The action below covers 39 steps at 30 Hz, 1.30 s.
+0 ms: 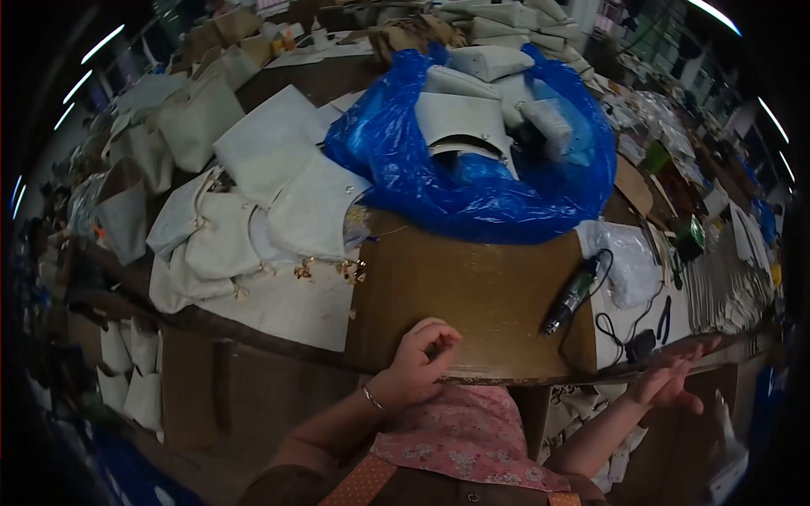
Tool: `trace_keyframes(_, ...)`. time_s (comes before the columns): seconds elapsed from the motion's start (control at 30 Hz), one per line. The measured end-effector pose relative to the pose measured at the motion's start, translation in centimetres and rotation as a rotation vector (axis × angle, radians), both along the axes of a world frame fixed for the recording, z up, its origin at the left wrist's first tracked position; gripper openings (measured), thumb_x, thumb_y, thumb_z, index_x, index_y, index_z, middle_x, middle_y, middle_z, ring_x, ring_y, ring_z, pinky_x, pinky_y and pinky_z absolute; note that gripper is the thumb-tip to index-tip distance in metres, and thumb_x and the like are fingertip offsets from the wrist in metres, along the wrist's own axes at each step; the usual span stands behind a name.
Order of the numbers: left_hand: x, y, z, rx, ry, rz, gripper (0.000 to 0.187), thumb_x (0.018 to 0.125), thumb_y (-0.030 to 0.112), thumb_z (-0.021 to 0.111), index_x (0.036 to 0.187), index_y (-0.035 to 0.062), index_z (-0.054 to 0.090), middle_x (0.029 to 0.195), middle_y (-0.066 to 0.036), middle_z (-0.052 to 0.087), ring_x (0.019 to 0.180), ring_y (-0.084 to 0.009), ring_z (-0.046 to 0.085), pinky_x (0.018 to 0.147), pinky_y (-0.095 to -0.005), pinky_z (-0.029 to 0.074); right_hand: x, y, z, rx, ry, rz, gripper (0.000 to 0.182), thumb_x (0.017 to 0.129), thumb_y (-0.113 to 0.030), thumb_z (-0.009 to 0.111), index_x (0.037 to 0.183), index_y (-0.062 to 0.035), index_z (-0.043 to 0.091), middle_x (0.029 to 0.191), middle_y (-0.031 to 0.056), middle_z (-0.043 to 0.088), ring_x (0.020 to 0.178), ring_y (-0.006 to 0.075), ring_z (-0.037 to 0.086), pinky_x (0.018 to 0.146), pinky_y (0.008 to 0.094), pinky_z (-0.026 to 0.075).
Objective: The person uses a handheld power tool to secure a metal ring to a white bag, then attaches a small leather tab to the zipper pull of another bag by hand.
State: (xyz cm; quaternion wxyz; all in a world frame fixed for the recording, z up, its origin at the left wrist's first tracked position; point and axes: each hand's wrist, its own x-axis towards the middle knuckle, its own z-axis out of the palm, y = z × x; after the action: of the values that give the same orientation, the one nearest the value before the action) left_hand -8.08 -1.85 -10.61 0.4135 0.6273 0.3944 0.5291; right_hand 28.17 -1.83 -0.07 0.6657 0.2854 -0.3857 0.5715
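Observation:
My left hand (pixel 423 352) is over the front edge of the brown table mat (pixel 460 295), its fingers curled in loosely and nothing visible in them. A silver bracelet (pixel 372 396) circles that wrist. Out to the right, my right hand (pixel 671 375) hovers by the table edge with fingers spread, holding nothing. Closest to it on the table are a black block-shaped object (pixel 640 346) with a cable and a pair of dark-handled pliers or tweezers (pixel 664 320). A dark green, corded handheld tool (pixel 574 295) lies at the mat's right side.
Behind the mat stands an opened blue plastic bag (pixel 489 221) holding several whitish handbags (pixel 460 116). Whitish bag pieces with gold hardware (pixel 308 207) are piled at left. A clear plastic bag (pixel 629 270) and stacked flat strips (pixel 730 291) lie at right.

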Motion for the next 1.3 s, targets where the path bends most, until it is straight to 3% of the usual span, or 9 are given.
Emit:
trace_keyframes(0.2, -10.6, 4.4, 2.4, 0.295, 0.380, 0.803, 0.029, 0.073, 0.001, 0.064, 0.100, 0.0025, 0.056, 0.095, -0.012, 0.054, 0.090, -0.0270, 0.052, 0.083, -0.0333, 0.042, -7.6, 1.9, -3.7, -0.307, -0.863, 0.173, 0.061, 0.081, -0.006, 0.062, 0.133, 0.0033, 0.032, 0.127, 0.0189, 0.049, 0.117, 0.0291, 0.049, 0.099, 0.0422, 0.037)
trace_keyframes(0.37, -21.8, 10.9, 2.2, 0.380, 0.669, 1.292, 0.041, 0.077, 0.015, 0.065, 0.114, -0.0008, 0.054, 0.103, -0.016, 0.057, 0.099, -0.0318, 0.052, 0.092, -0.0378, 0.039, -11.2, 2.2, -6.4, -0.489, -1.213, 0.190, 0.055, 0.081, -0.006, 0.062, 0.130, 0.0043, 0.038, 0.126, 0.0163, 0.051, 0.118, 0.0235, 0.049, 0.097, 0.0347, 0.038)
trace_keyframes(0.43, -24.4, 12.7, 0.8, 0.086, 0.481, 1.041, 0.045, 0.081, 0.026, 0.064, 0.117, 0.0008, 0.055, 0.106, -0.019, 0.060, 0.095, -0.0302, 0.057, 0.088, -0.0350, 0.043, -11.6, 2.1, -6.6, -0.528, -1.233, 0.204, 0.054, 0.081, -0.006, 0.062, 0.129, 0.0046, 0.039, 0.126, 0.0155, 0.051, 0.118, 0.0221, 0.049, 0.097, 0.0333, 0.038)
trace_keyframes(0.53, -24.3, 12.7, 0.9, -0.005, 0.334, 1.009, 0.044, 0.082, 0.031, 0.065, 0.117, 0.0040, 0.059, 0.095, -0.015, 0.063, 0.086, -0.0168, 0.058, 0.082, -0.0271, 0.044, -11.3, 1.8, -6.6, -0.575, -1.235, 0.216, 0.054, 0.081, -0.008, 0.063, 0.128, 0.0038, 0.041, 0.124, 0.0139, 0.053, 0.116, 0.0214, 0.050, 0.096, 0.0333, 0.039)
trace_keyframes(0.7, -23.1, 9.6, 0.6, -0.023, -0.197, 1.144, 0.039, 0.089, 0.030, 0.057, 0.116, 0.0026, 0.058, 0.107, -0.014, 0.063, 0.093, -0.0189, 0.059, 0.084, -0.0285, 0.044, -11.0, 1.6, -7.5, -0.693, -1.261, 0.015, 0.058, 0.079, -0.022, 0.069, 0.127, 0.0007, 0.043, 0.121, 0.0119, 0.056, 0.110, 0.0199, 0.054, 0.091, 0.0309, 0.043)
trace_keyframes(0.87, -11.9, 3.9, 2.7, -0.091, -0.602, 0.839, 0.039, 0.095, 0.029, 0.049, 0.123, 0.0027, 0.045, 0.090, 0.001, 0.052, 0.079, -0.0064, 0.045, 0.070, -0.0219, 0.041, -16.2, 1.2, -3.9, -0.476, -1.329, -0.225, 0.074, 0.074, -0.023, 0.073, 0.132, 0.0020, 0.036, 0.131, 0.0138, 0.045, 0.122, 0.0241, 0.044, 0.098, 0.0367, 0.036)
trace_keyframes(1.1, 0.5, -2.4, -0.8, -0.367, -0.294, 0.247, 0.031, 0.096, 0.023, 0.047, 0.119, 0.0032, 0.045, 0.098, -0.007, 0.057, 0.090, -0.0160, 0.055, 0.078, -0.0301, 0.044, -21.1, 0.7, -2.8, 0.129, -1.465, -0.985, 0.098, 0.060, -0.039, 0.082, 0.137, -0.0071, 0.031, 0.146, 0.0193, 0.016, 0.130, 0.0379, 0.027, 0.104, 0.0458, 0.026)
trace_keyframes(1.17, -0.2, -2.9, -0.7, -0.288, 0.126, -0.131, 0.026, 0.087, 0.013, 0.052, 0.111, 0.0016, 0.051, 0.101, -0.022, 0.058, 0.094, -0.0371, 0.058, 0.076, -0.0421, 0.046, -20.7, 0.8, -3.0, 0.153, -1.560, -0.908, 0.088, 0.059, -0.032, 0.082, 0.130, -0.0076, 0.036, 0.143, 0.0222, 0.021, 0.129, 0.0407, 0.028, 0.105, 0.0474, 0.023)
trace_keyframes(1.3, -1.4, -2.7, 2.5, -0.308, 0.443, -0.229, 0.026, 0.084, 0.012, 0.053, 0.108, 0.0019, 0.054, 0.104, -0.020, 0.059, 0.095, -0.0381, 0.057, 0.077, -0.0412, 0.047, -20.2, -0.3, -4.1, 0.117, -1.470, -0.841, 0.063, 0.061, -0.018, 0.075, 0.114, -0.0058, 0.043, 0.132, 0.0212, 0.034, 0.126, 0.0412, 0.031, 0.104, 0.0505, 0.023)
